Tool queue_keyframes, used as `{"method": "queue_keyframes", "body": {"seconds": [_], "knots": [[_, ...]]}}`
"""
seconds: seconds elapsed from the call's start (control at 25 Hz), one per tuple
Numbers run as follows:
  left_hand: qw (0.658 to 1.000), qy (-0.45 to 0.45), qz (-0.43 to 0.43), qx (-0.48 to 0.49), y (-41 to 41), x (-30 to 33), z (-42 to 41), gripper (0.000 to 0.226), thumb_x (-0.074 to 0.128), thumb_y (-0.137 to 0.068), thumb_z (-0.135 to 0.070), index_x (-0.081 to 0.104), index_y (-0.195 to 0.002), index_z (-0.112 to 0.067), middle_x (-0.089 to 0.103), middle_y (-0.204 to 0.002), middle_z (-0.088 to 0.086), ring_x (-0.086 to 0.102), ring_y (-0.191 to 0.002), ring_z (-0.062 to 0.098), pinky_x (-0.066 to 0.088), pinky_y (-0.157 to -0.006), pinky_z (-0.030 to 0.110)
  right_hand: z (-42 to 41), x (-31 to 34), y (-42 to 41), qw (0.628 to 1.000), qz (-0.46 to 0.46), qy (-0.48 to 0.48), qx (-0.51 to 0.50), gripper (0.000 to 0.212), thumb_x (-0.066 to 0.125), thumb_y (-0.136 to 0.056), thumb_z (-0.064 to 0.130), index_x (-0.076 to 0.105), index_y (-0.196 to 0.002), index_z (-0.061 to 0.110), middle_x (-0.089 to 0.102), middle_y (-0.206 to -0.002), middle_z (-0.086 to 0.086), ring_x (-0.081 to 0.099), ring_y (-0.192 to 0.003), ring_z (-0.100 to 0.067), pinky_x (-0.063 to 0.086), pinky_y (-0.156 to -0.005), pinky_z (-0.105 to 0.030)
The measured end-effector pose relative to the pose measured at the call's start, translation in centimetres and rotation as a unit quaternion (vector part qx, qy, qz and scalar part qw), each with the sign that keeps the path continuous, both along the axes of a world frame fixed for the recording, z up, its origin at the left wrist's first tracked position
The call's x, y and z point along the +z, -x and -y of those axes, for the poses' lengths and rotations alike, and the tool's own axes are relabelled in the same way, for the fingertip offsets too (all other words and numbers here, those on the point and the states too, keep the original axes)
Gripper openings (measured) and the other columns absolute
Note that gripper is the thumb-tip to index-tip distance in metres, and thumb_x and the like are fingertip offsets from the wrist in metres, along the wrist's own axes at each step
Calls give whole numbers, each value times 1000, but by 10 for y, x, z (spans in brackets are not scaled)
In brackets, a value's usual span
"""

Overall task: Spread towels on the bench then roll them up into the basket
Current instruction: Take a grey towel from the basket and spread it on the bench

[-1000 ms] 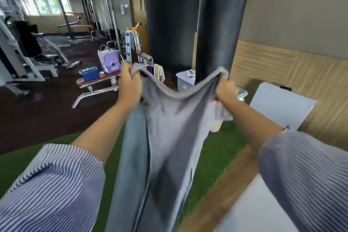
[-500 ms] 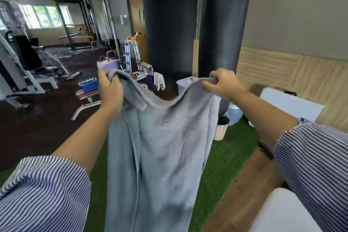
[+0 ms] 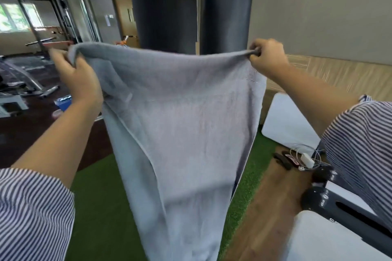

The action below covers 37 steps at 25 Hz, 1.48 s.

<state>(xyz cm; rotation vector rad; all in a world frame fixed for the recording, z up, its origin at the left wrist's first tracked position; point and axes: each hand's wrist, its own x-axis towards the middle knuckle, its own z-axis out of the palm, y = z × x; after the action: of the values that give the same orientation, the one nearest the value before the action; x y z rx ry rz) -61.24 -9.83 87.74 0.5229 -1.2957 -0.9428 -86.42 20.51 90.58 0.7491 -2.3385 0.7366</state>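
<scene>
Both hands have drawn apart since the earlier frames, so the towel now hangs almost at full width where it sagged in a narrow fold between them. My left hand grips the upper left corner with a bunched fold of cloth wrapped in the fingers; my right hand pinches the upper right corner between thumb and curled fingers. They are well apart, and the top edge runs nearly taut between them. The towel hangs in the air in front of me, over the green turf, touching no surface that I can see; its lower end runs out of view.

I judge the opening-out is nearly done. The left side is still doubled under my grip. The bench lies to my right, with its white pad bare, so laying the towel there looks like the next step. No basket shows.
</scene>
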Motion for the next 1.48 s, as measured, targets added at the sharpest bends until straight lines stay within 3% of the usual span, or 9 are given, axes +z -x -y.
{"method": "queue_keyframes", "body": {"seconds": [0.16, 0.28, 0.48, 0.6, 0.8, 1.04, 1.12, 1.24, 1.48], "knots": [[988, 23, 152, 26, -19, -65, -13, 26, 48, -84, -7, 35, -72, -27, 40, -69, -14, 42, -61, 0, 32, -62, 8, -24, -59, 3, 997, 66, -43, 0, 20, 48, -80, 3, 63, -92, -1, 62, -82, -24, 55, -79, -38, 40, -66, -32], [931, 82, 354, -15, -46, -121, -23, 20, 69, -81, -10, 56, -70, -22, 56, -59, -10, 48, -56, -19, 32, -57, 0, -66, -108, 3, 987, 132, -84, -20, 14, 47, -81, 3, 60, -86, 6, 55, -68, -15, 46, -72, -30, 33, -61, -28], [833, 93, 519, -167, -86, -156, -80, 27, 83, -66, -42, 64, -71, -24, 61, -58, 1, 47, -51, 4, 39, -55, 19, -150, -156, -1, 984, 173, -40, -23, 14, 48, -81, 10, 60, -78, 4, 52, -64, -14, 44, -66, -26, 27, -48, -25], [811, 86, 544, -197, -102, -159, -141, 31, 81, -66, -47, 65, -73, -21, 66, -67, 9, 53, -60, 15, 43, -62, 31, -206, -156, -7, 982, 185, 17, -30, 23, 55, -81, 19, 66, -82, -1, 57, -73, -22, 45, -67, -22, 34, -56, -26], [807, 67, 539, -231, -143, -200, -275, 26, 81, -73, -37, 66, -73, -16, 66, -66, 4, 58, -61, 21, 45, -60, 32, -318, -181, -39, 979, 202, -10, -24, 28, 59, -82, 23, 61, -62, 3, 49, -56, -8, 40, -54, -17, 32, -54, -24], [750, 0, 575, -327, -207, -286, -412, 36, 76, -76, -44, 62, -71, -12, 61, -64, 9, 54, -58, 13, 37, -54, 24, -460, -252, -87, 909, 275, -312, -6, 38, 50, -86, 36, 69, -78, 4, 63, -82, -12, 56, -83, -28, 41, -77, -31], [733, 10, 593, -334, -221, -301, -439, 46, 69, -76, -56, 59, -73, -11, 58, -64, 12, 52, -55, 13, 35, -54, 26, -487, -261, -105, 894, 291, -340, -3, 23, 52, -86, 26, 70, -83, 12, 60, -96, -16, 57, -91, -30, 43, -82, -34], [725, 33, 609, -320, -244, -314, -471, 48, 59, -84, -55, 53, -69, -10, 47, -56, 10, 43, -47, 11, 29, -52, 30, -513, -273, -136, 887, 272, -371, 40, 22, 52, -86, 18, 56, -65, 23, 61, -89, -13, 58, -89, -29, 43, -76, -33], [714, 29, 635, -295, -311, -329, -529, 46, 54, -92, -45, 46, -63, -10, 37, -50, -1, 37, -44, 10, 26, -53, 30, -557, -293, -194, 903, 215, -364, 73, 20, 50, -91, 16, 67, -98, 8, 65, -96, -15, 57, -96, -33, 43, -79, -35]]}}
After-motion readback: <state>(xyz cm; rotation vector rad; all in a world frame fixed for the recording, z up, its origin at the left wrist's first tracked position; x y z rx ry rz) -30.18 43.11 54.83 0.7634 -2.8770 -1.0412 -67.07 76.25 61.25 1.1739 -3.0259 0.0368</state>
